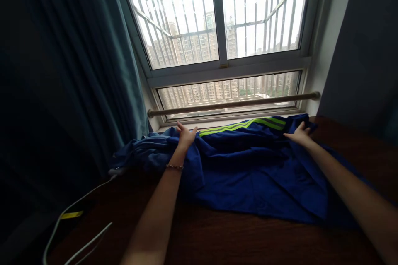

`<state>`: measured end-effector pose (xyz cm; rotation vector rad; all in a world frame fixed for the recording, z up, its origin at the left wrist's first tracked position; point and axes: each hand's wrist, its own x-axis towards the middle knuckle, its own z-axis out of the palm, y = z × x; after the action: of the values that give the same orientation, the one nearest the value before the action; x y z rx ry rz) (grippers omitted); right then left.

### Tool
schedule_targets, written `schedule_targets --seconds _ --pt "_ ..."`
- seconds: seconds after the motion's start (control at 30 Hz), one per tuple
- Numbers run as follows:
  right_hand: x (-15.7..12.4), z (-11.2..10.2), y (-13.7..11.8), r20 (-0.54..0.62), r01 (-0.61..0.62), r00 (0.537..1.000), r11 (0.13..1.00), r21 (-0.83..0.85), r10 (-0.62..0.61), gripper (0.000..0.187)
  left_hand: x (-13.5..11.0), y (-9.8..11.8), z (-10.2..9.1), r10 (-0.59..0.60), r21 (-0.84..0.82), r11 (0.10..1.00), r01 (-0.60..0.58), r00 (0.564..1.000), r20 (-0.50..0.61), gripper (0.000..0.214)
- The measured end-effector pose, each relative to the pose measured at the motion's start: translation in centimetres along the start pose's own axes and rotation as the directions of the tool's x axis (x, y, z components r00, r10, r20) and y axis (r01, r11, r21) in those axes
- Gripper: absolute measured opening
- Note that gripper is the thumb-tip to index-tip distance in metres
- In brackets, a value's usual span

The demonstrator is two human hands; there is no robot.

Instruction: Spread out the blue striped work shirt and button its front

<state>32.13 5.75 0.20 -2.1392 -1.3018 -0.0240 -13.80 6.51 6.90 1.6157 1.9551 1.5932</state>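
Note:
A blue garment with neon yellow-green and grey stripes, like a jacket or uniform top, lies spread and creased on the dark wooden surface below the window. Near the left end of its striped band, my left hand rests on the cloth, thumb and fingers apart. A beaded bracelet circles that wrist. My right hand touches the garment's far right end, its thumb pointing left and its fingers spread away from it. Bunched bluish cloth lies left of my left hand; where it parts from the garment I cannot tell.
A horizontal rail crosses the lower window just behind the garment. A blue curtain hangs at the left. White cables and a yellow strip lie at lower left on the wooden surface.

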Motion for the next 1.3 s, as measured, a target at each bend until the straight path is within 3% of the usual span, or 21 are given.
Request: schedule_targets --seconds 0.07,0.1,0.17,0.23,0.27,0.33,0.4,0.6,0.67,0.77,0.8,0.83,0.87,0.9,0.97,1.0,1.03,1.07,1.1,1.2,1.3 --pt "-1.3 0.1 -1.5 0.041 0.083 0.996 0.992 -0.098 -0.08 0.08 -1.4 0.5 0.9 0.197 0.145 0.963 -0.227 0.961 0.197 0.052" --pt "-2.0 -0.1 -2.4 0.049 0.167 0.986 0.977 -0.135 -0.162 0.071 -2.2 0.8 1.3 0.276 0.135 0.931 -0.34 0.895 0.351 0.042" --pt "-3.7 -0.6 -4.4 0.077 0.373 0.928 0.911 -0.175 -0.365 0.056 -4.0 1.4 2.2 0.365 0.05 0.866 -0.497 0.699 0.615 0.033" --pt "-5.4 -1.0 -6.2 0.203 0.556 0.826 0.82 -0.137 -0.526 0.051 -6.0 2.0 3.1 0.381 0.018 0.798 -0.602 0.526 0.76 0.037" --pt "-6.1 -1.1 -6.9 0.3 0.62 0.764 0.779 -0.092 -0.572 0.051 -7.0 2.2 3.5 0.364 0.036 0.76 -0.649 0.47 0.804 0.041" --pt "-7.2 -0.9 -7.7 0.486 0.689 0.627 0.724 0.017 -0.609 0.053 -8.7 2.7 4.2 0.304 0.092 0.684 -0.723 0.398 0.866 0.046" --pt "-7.8 -0.5 -7.8 0.582 0.7 0.535 0.707 0.1 -0.613 0.057 -9.9 3.3 4.5 0.252 0.124 0.632 -0.765 0.354 0.901 0.04" --pt "-7.9 -1.0 -7.5 0.679 0.714 0.41 0.677 0.177 -0.609 0.022 -10.7 5.6 3.6 0.199 0.115 0.602 -0.79 0.288 0.937 0.01" --pt "-8.3 -2.2 -7.8 0.823 0.673 0.288 0.715 0.19 -0.49 0.018 -10.8 6.4 2.8 0.091 0.066 0.661 -0.747 0.168 0.982 0.007" --pt "-8.8 -4.1 -8.3 0.966 0.482 -0.009 0.845 0.23 -0.258 0.035 -11.2 7.5 1.6 -0.091 0.004 0.856 -0.517 -0.143 0.985 0.018" --pt "-8.8 -4.6 -8.3 0.971 0.407 -0.079 0.881 0.239 -0.227 0.04 -11.3 7.8 1.3 -0.116 0.013 0.901 -0.433 -0.213 0.97 0.027" --pt "-8.6 -5.0 -8.2 0.97 0.344 -0.107 0.907 0.242 -0.218 0.043 -11.3 8.1 1.2 -0.133 0.037 0.919 -0.392 -0.22 0.966 0.036" --pt "-8.2 -5.2 -7.9 0.973 0.305 -0.086 0.924 0.23 -0.214 0.047 -11.4 8.2 1.2 -0.147 0.076 0.91 -0.408 -0.147 0.978 0.044" --pt "-7.8 -5.3 -7.7 0.98 0.287 -0.015 0.938 0.195 -0.2 0.051 -11.4 8.2 1.3 -0.154 0.138 0.872 -0.469 0.004 0.988 0.049" --pt "-6.8 -5.0 -7.0 0.956 0.273 0.251 0.959 0.081 -0.152 0.059 -11.3 7.9 2.0 -0.104 0.324 0.741 -0.589 0.377 0.92 0.049" --pt "-6.3 -4.7 -6.7 0.906 0.253 0.401 0.967 0.032 -0.135 0.06 -11.2 7.5 2.3 -0.059 0.404 0.685 -0.606 0.507 0.86 0.049" --pt "-6.0 -4.3 -6.5 0.843 0.219 0.521 0.976 0.015 -0.13 0.06 -11.1 6.9 2.7 -0.022 0.445 0.656 -0.609 0.574 0.818 0.056" --pt "-5.9 -3.8 -6.4 0.789 0.179 0.598 0.983 0.036 -0.138 0.059 -11.0 6.3 3.0 -0.003 0.441 0.655 -0.613 0.582 0.813 0.067" --pt "-5.9 -3.3 -6.4 0.761 0.138 0.632 0.987 0.079 -0.149 0.058 -10.8 5.7 3.3 0.001 0.402 0.677 -0.617 0.546 0.837 0.074" --pt "-6.6 -2.1 -7.0 0.776 0.025 0.607 0.98 0.198 -0.172 0.053 -10.1 3.9 3.8 0.006 0.232 0.789 -0.569 0.385 0.923 0.067" --pt "-7.2 -1.8 -8.0 0.698 -0.097 0.664 0.894 0.438 -0.27 0.043 -9.5 3.0 4.2 0.03 0.179 0.825 -0.535 0.359 0.933 0.042"
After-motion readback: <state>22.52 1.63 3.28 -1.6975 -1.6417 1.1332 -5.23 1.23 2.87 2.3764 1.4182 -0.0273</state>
